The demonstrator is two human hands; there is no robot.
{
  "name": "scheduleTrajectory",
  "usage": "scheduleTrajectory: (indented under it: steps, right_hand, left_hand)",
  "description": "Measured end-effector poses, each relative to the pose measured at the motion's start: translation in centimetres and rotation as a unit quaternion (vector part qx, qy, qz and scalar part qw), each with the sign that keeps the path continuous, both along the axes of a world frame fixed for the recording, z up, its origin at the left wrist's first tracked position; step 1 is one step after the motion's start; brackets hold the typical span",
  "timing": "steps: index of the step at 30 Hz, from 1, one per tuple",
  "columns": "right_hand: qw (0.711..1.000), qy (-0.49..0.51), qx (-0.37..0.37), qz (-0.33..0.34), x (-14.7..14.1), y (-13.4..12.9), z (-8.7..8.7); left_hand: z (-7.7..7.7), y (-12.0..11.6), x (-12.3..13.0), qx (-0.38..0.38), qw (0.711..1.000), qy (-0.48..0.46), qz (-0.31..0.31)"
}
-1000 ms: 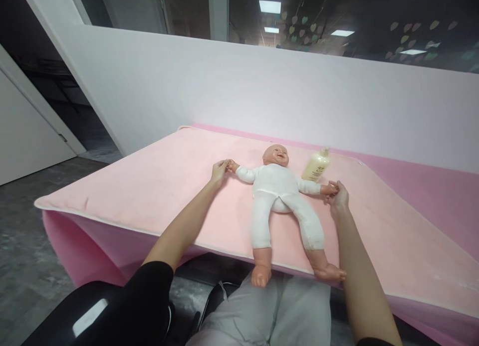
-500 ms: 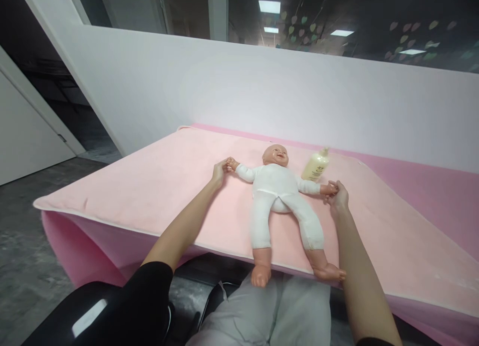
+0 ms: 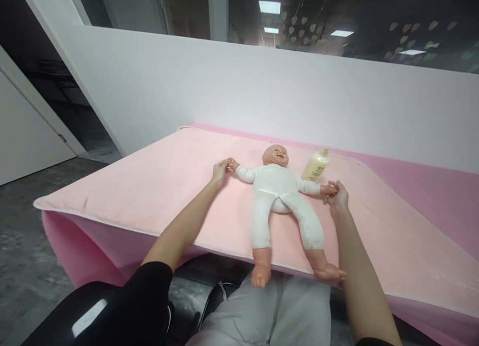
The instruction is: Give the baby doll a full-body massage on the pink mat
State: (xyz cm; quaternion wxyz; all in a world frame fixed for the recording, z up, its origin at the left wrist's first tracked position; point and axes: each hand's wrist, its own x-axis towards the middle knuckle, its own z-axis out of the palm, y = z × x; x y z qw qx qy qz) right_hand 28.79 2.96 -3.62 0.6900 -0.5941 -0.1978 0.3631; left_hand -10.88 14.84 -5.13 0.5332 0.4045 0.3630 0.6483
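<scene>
A baby doll (image 3: 277, 181) in a white suit lies on its back on the pink cloth, arms spread and feet hanging past the front edge. My left hand (image 3: 220, 171) is closed on the doll's hand at the left of the view. On the other side, my right hand (image 3: 339, 195) grips the doll's other hand between thumb and fingers. Just behind that doll arm is a pale yellow bottle (image 3: 316, 165) with dark lettering, tilted to the right.
The pink cloth (image 3: 130, 186) covers a table whose front edge crosses above my legs. Behind it rises a white wall (image 3: 243, 86) with dark glass above. A white door (image 3: 30, 131) stands at the far left, and a black chair is at the lower left.
</scene>
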Motion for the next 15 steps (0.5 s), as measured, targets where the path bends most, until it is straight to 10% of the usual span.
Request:
scheduleTrajectory:
  steps: [15]
  right_hand:
    - [1.0, 0.007, -0.002, 0.005, 0.12, 0.15, -0.15]
  left_hand:
    - [0.27, 0.24, 0.06, -0.051, 0.997, -0.056, -0.016]
